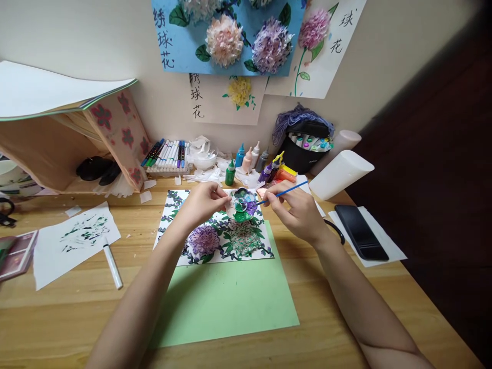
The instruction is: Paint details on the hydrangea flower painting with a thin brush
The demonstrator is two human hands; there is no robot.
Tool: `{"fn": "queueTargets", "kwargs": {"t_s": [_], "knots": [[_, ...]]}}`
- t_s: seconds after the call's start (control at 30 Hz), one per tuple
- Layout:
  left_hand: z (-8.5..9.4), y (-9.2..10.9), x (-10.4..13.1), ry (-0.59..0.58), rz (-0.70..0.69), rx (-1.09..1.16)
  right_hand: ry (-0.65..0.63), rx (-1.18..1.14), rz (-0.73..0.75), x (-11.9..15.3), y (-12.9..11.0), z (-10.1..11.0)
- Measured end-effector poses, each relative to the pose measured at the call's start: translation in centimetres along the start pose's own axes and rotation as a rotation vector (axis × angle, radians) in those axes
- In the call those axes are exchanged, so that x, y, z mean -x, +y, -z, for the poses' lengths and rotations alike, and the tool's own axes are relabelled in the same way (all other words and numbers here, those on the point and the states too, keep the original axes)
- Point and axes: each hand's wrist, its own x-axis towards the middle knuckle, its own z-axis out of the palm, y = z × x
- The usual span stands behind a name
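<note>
Between the fingertips of my left hand [205, 202] is the rim of a small round paint palette [243, 205], its wells smeared with green, purple and blue. My right hand [298, 210] grips a thin blue paintbrush [286, 191], its tip at the purple well on the palette's right side. Below the palette lies a white sheet [225, 241] painted with dark vines and leaves. It carries a raised purple flower [204, 240] and a green-speckled one [245, 238]. The sheet rests partly on light green paper [230, 302].
Paint bottles [230, 173], torn white paper and a marker tray [169, 165] line the wall. At right are a white cylinder [342, 174] and a phone [361, 232]. A paint-marked sheet [82, 236], a white marker [113, 265] and a cardboard box [119, 133] are at left.
</note>
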Motion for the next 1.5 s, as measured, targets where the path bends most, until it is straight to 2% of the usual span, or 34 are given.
{"fn": "queueTargets", "kwargs": {"t_s": [0.17,0.23,0.33,0.43,0.57,0.67,0.77,0.83,1.0,1.17,1.5], "knots": [[0.0,-0.2,-0.2,0.013,-0.017,0.002,-0.022,-0.022,0.004,-0.2,0.1,0.6],[0.2,-0.2,-0.3,0.027,-0.007,-0.012,0.073,-0.054,-0.043,0.0,0.1,1.0],[0.7,-0.3,-0.4,0.065,0.015,-0.027,0.310,-0.108,-0.174,0.9,0.7,0.6],[1.6,-0.5,-0.5,0.129,0.038,-0.010,0.432,-0.127,-0.294,3.1,2.6,-1.9],[2.8,-1.0,-0.5,0.224,0.046,-0.027,0.513,-0.209,-0.457,6.9,5.2,-6.2],[3.2,-1.0,-0.4,0.259,0.052,-0.053,0.588,-0.317,-0.490,9.3,5.5,-7.2],[3.0,-0.8,-0.5,0.268,0.066,-0.074,0.568,-0.360,-0.485,10.6,5.0,-6.6],[2.5,-0.7,-0.6,0.234,0.058,-0.066,0.525,-0.357,-0.461,10.9,4.8,-6.2],[1.4,-1.1,-1.1,0.144,0.056,-0.028,0.384,-0.317,-0.441,11.0,5.2,-6.1],[0.9,-1.0,-1.1,0.103,0.048,-0.041,0.306,-0.315,-0.457,11.1,5.4,-6.3],[1.1,-0.8,-0.8,0.093,0.038,-0.064,0.306,-0.318,-0.467,11.0,5.3,-6.2]]}}
